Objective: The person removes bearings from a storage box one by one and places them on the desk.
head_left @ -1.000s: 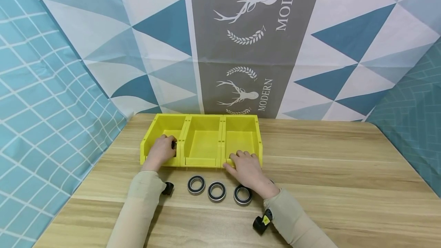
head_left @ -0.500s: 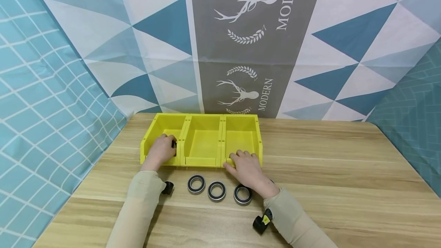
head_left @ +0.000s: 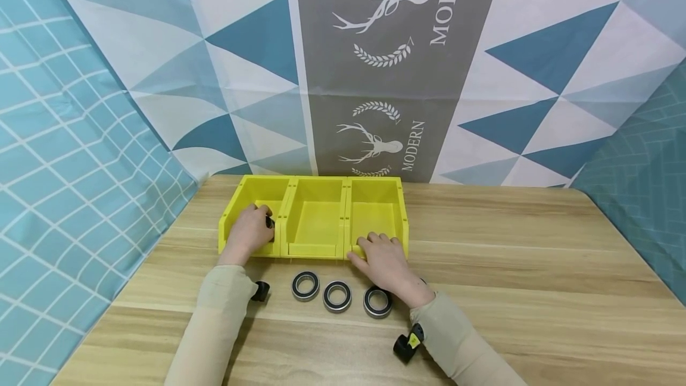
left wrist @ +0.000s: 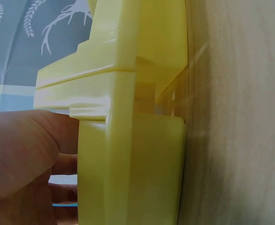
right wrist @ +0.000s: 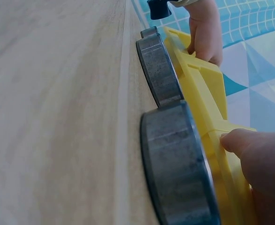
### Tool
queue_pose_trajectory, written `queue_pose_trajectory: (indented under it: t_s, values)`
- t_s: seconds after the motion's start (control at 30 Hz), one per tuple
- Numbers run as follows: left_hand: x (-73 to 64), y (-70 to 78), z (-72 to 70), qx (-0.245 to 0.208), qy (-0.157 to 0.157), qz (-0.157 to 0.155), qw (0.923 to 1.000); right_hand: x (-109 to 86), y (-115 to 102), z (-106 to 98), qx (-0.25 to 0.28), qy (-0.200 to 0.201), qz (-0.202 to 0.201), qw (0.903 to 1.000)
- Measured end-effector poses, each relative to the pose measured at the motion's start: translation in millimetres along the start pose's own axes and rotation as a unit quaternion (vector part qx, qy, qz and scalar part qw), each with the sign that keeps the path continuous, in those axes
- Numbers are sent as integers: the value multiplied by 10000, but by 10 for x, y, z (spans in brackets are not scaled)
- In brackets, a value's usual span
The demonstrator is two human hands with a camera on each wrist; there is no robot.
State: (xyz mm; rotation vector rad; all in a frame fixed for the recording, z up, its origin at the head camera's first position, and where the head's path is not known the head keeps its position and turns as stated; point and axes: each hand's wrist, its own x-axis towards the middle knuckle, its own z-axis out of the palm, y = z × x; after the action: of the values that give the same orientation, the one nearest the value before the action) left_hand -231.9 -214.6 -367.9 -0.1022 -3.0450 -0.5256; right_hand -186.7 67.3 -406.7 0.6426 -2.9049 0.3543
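Your left hand reaches over the low front of the left yellow bin, its fingers curled round a dark object. That object sits inside the bin, in the bend between your thumb and index finger, close to the wall shared with the middle yellow bin. Only a narrow strip of it shows, running front to back; the rest is covered, so you cannot tell which way its long axis points. From the left wrist, the bin's yellow plastic hides your fingertips.

Your right hand rests on the front lip of the right yellow bin, fingers relaxed and draped over the edge, thumb against the outer face. The three bins stand side by side, their row stretching left to right, low fronts toward you.

On the tabletop before them, the left ball bearing, the middle ball bearing and the right ball bearing lie flat, holes facing up; being round, they have no long axis. The right one is partly overlapped by your right wrist in the head view.
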Motion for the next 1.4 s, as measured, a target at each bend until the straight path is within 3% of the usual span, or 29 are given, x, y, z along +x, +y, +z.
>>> queue_pose_trajectory:
  t_s: [0.33,1.4]
  values:
    - [-18,21,-44,131,188,-58,9997,-4,-10,-23,13,7,-19,10000]
    - [-61,-5,-173,298,139,-48,9994,-2,-8,-19,25,-66,12,10000]
